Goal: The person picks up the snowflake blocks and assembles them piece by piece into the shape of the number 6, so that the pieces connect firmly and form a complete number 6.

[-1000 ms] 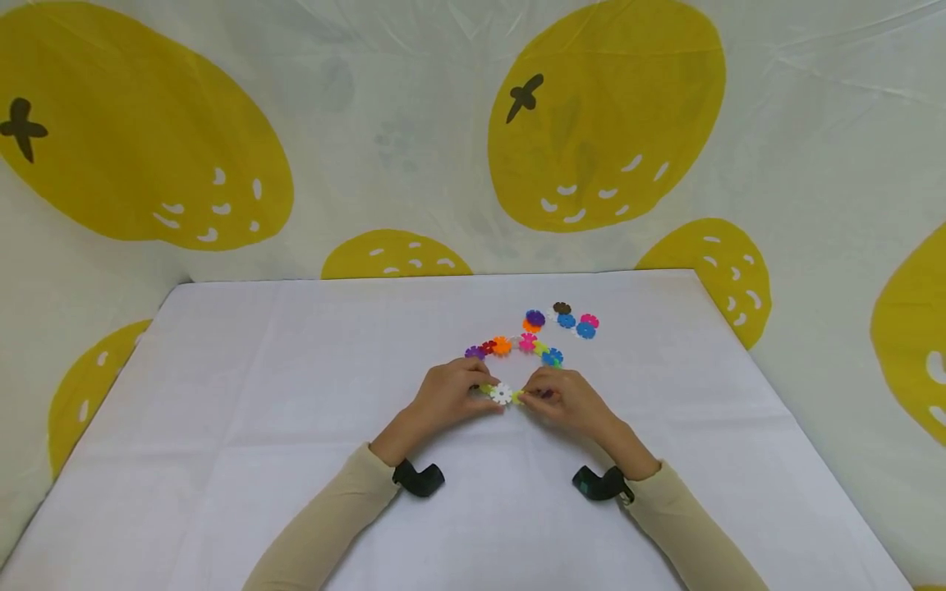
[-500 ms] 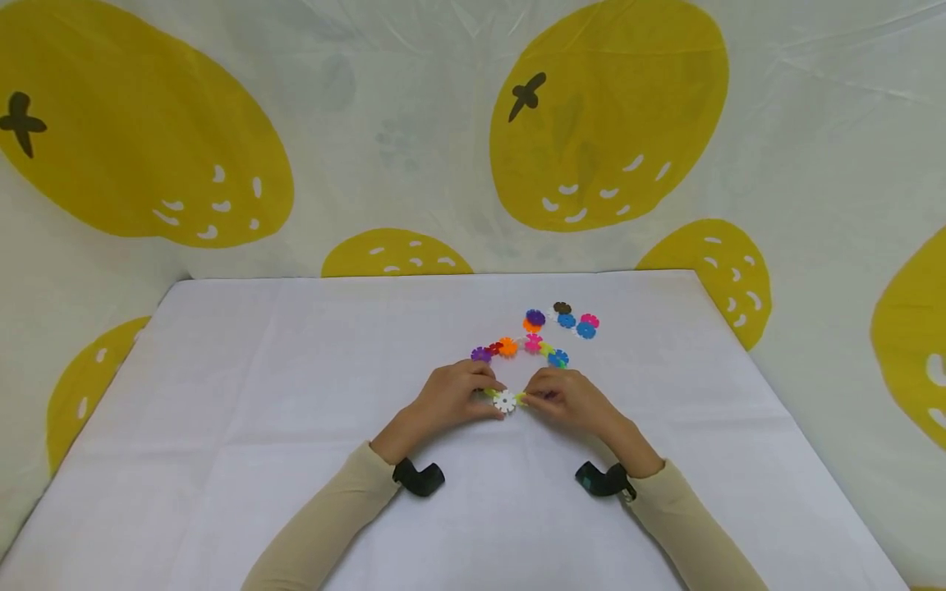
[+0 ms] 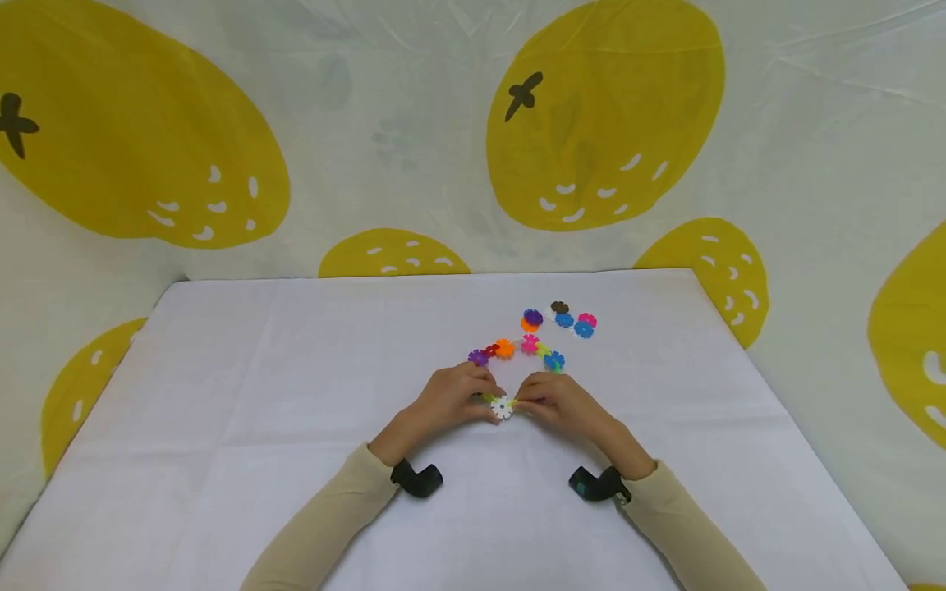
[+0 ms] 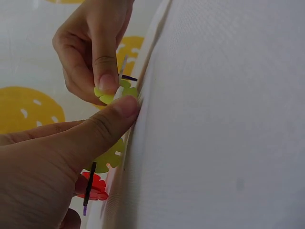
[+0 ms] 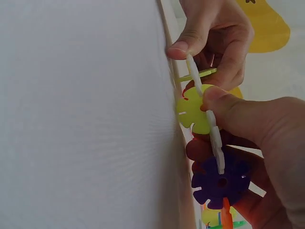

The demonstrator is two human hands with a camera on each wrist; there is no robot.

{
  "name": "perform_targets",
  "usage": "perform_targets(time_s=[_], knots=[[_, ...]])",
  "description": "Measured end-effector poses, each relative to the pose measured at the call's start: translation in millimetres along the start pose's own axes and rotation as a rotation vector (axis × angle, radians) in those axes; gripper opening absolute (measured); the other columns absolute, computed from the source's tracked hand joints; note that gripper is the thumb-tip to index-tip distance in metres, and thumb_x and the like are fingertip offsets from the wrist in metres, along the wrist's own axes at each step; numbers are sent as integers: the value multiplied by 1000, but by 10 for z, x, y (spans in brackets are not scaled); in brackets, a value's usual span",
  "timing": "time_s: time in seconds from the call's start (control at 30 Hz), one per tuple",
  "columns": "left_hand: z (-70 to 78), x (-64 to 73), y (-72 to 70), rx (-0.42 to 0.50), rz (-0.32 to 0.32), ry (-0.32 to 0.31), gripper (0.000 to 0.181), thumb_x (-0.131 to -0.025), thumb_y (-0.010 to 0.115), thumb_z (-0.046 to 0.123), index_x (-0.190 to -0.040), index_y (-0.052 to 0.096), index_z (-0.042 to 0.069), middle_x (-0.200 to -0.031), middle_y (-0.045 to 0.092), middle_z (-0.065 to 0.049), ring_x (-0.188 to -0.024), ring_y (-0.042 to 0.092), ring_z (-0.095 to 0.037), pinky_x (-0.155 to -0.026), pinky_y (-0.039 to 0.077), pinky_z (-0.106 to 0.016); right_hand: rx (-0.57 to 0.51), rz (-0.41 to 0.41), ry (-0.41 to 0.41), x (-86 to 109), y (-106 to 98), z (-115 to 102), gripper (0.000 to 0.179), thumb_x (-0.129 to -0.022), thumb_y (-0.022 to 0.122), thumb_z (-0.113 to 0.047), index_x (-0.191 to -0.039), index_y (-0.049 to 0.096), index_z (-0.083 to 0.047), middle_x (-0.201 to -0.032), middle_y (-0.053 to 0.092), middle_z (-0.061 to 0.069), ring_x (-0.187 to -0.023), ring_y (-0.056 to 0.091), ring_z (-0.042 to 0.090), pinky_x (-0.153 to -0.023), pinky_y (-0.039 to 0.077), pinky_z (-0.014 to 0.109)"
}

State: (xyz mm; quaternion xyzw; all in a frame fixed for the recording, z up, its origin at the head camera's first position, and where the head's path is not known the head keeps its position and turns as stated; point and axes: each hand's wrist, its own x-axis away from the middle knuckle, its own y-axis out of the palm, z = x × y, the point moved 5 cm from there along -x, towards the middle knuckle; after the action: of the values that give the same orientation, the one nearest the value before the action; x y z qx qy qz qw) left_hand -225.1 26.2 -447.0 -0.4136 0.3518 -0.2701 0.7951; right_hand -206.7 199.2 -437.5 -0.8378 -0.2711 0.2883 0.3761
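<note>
The left hand (image 3: 452, 396) pinches a white disc (image 3: 502, 409) and the right hand (image 3: 559, 401) a yellow disc (image 5: 193, 113) touching it, a chain (image 3: 505, 350) of discs arching beyond toward the surface's (image 3: 296, 369) far edge, and a cluster (image 3: 564, 320) lying nearer that edge, right of its middle.

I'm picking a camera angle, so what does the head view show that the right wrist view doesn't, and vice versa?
Only head: the brown disc and both sleeves.
Only right wrist: the holed face of a purple disc and the second white disc meeting it.
Both: the left hand holding a white disc, and the right hand pinching a yellow-green disc.
</note>
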Motion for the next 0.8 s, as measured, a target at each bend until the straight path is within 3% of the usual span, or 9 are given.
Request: perform_targets(time_s=[0.27, 0.47, 0.57, 0.67, 0.8], knots=[[6, -8, 20, 45, 5, -12, 38, -75, 82, 39, -104, 76, 17, -96, 66, 5, -87, 58, -10, -70, 47, -19, -21, 65, -49, 3, -41, -24, 9, -82, 75, -2, -91, 77, -4, -88, 71, 4, -82, 65, 17, -74, 55, 29], [14, -11, 40, 6, -33, -31, 38, -75, 82, 42, -104, 76, 18, -96, 65, 6, -88, 58, -10, -69, 47, -19, -46, -1, -9, 5, -22, 0, 8, -85, 73, -4, -92, 76, -4, -90, 69, 4, -83, 64, 17, -76, 55, 28], [-11, 8, 18, 17, -22, -55, 42, -74, 83, 45, -106, 76, 18, -102, 64, 5, -89, 58, -9, -71, 48, -20, -46, -2, 13, -2, -63, -22, 12, -85, 74, -7, -95, 76, -2, -93, 69, 6, -85, 64, 18, -75, 55, 28], [-83, 31, -31, 92, 28, -114, 41, -75, 83, 44, -106, 75, 18, -105, 62, 5, -86, 57, -7, -70, 48, -21, -38, 84, 27, 7, -171, -25, 15, -83, 76, -6, -98, 76, -2, -97, 70, 7, -90, 64, 22, -78, 55, 30], [-238, 54, -100, 240, 130, -274, 24, -86, 76, 35, -103, 74, 19, -99, 60, 7, -72, 49, -7, -61, 40, -22, -23, 265, 137, 58, -344, 103, 21, -82, 74, 1, -103, 73, 1, -105, 68, 12, -102, 60, 30, -84, 54, 43]])
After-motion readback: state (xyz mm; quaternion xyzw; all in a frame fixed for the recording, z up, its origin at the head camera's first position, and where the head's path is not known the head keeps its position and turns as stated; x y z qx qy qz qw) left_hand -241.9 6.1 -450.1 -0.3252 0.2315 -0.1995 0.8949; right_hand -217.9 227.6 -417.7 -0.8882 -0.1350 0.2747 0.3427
